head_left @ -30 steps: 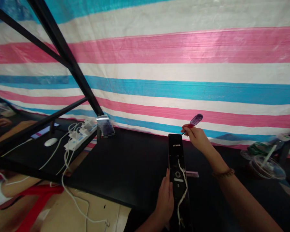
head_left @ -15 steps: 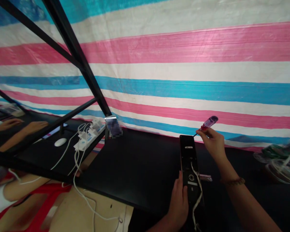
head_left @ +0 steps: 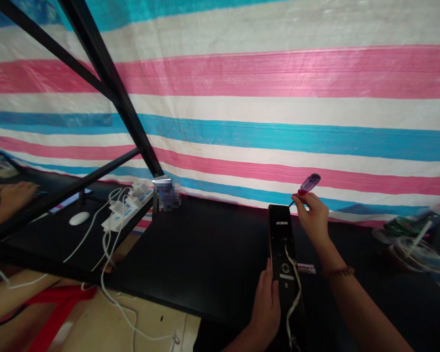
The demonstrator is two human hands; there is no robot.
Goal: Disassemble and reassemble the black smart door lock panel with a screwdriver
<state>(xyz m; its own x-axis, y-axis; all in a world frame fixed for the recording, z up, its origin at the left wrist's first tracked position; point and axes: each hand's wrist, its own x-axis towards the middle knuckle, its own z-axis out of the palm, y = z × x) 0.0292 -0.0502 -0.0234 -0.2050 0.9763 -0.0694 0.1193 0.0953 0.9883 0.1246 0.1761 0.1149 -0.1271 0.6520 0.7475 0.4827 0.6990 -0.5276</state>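
Observation:
A long black door-lock panel (head_left: 281, 239) lies lengthwise on the black table, with labels, a round fitting and a whitish cable (head_left: 297, 293) running down it. My left hand (head_left: 266, 298) is closed along the panel's left edge near its lower half. In my right hand (head_left: 313, 215) a screwdriver (head_left: 308, 185) with a clear purple-red handle is pinched between thumb and fingers. Its dark shaft slants down to the panel's top right corner; whether the tip sits in a screw is too small to tell. Beside the panel's right edge lies a small shiny packet-like item (head_left: 306, 268).
At right stand a lidded plastic cup with straw (head_left: 418, 252) and a green bundle (head_left: 401, 226). To the left are a black metal frame (head_left: 121, 105), a white power strip (head_left: 126, 210) with cables, a white mouse (head_left: 79, 218) and another person's hands (head_left: 20, 195). Striped sheeting (head_left: 278, 107) hangs behind.
The whole view has shifted slightly, so things sit further left. The screwdriver stands a little steeper, its tip still at the panel's top right corner. My left hand keeps its hold.

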